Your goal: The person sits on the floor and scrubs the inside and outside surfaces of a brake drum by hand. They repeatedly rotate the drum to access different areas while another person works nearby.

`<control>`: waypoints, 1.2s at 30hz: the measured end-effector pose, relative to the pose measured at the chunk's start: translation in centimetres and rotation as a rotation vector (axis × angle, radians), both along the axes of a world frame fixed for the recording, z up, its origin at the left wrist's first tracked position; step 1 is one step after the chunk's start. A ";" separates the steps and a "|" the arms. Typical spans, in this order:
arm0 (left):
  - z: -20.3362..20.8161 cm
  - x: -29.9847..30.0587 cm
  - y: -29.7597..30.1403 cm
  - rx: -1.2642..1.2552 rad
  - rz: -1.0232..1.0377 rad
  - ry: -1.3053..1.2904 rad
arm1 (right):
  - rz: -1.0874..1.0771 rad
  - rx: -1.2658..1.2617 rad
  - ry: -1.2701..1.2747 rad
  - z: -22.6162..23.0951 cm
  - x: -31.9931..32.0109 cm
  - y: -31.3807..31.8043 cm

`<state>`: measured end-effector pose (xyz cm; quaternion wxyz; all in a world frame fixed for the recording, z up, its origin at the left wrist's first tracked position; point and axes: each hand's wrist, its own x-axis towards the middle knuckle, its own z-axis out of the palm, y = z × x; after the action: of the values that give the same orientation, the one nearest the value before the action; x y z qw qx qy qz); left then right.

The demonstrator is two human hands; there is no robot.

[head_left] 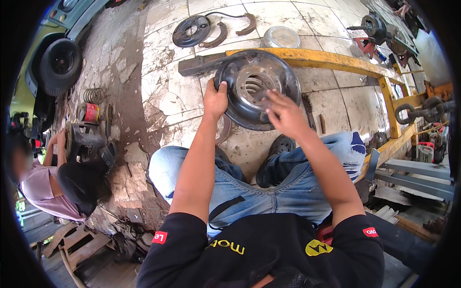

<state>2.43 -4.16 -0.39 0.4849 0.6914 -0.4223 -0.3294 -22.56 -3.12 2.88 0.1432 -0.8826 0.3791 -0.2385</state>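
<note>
A black brake backing plate point(235, 108) is tilted up in front of me, leaning by the dark end of a yellow frame. My left hand point(215, 99) grips its left rim, thumb on the near face. At the right of its central hole is my right hand point(287, 114), fingers bent and blurred by motion. A small dark grey piece point(260, 97) shows at those fingertips; its kind is unclear. Curved bands like a coil spring point(254, 84) show through the hole. Beyond lie a second backing plate point(191, 31) and two curved brake shoes point(220, 35), point(247, 25).
The yellow steel frame point(326, 58) runs rightward across the tiles. Behind it sits a round silvery pan point(282, 37). An axle assembly point(377, 30) stands far right. At left a person point(53, 180) handles a metal drum-shaped part point(85, 139), near a coil spring point(94, 96) and a vehicle wheel point(61, 63).
</note>
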 end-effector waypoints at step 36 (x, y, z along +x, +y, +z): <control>0.9 0.4 0.3 0.113 0.018 -0.049 | 0.011 0.072 0.486 -0.3 8.2 -4.5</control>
<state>2.83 -3.83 0.51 0.4375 0.7292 -0.4087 -0.3313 -14.33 -7.62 2.57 0.0804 -0.9103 0.4060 -0.0046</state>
